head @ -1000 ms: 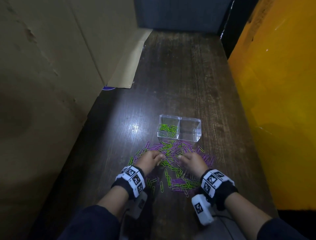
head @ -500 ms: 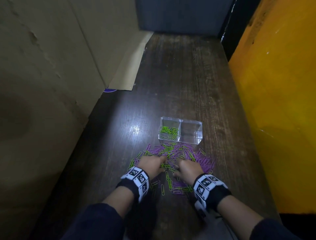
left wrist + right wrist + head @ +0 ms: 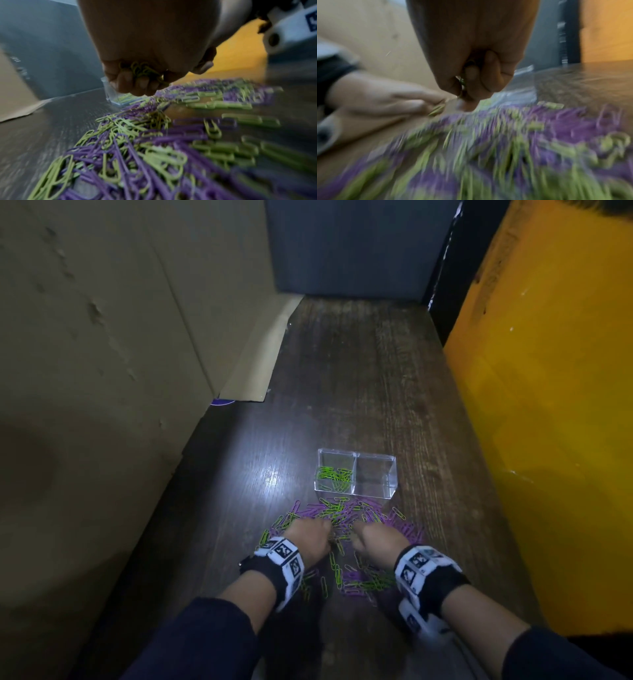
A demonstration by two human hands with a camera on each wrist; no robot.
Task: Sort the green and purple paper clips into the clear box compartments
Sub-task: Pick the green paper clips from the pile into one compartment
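Green clips [image 3: 142,70] bunched inside curled left fingers [image 3: 130,82] | right fingers [image 3: 471,75] pinch green clip

Motion blur is smearing the clips [image 3: 513,148] in the right wrist view, so single ones cannot be told apart. Both hands are covering clips beneath them. The right hand [image 3: 471,56] is hiding what its fingers pinch.

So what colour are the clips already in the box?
Green; the clips lie in the box's left compartment, clearest in the head view.
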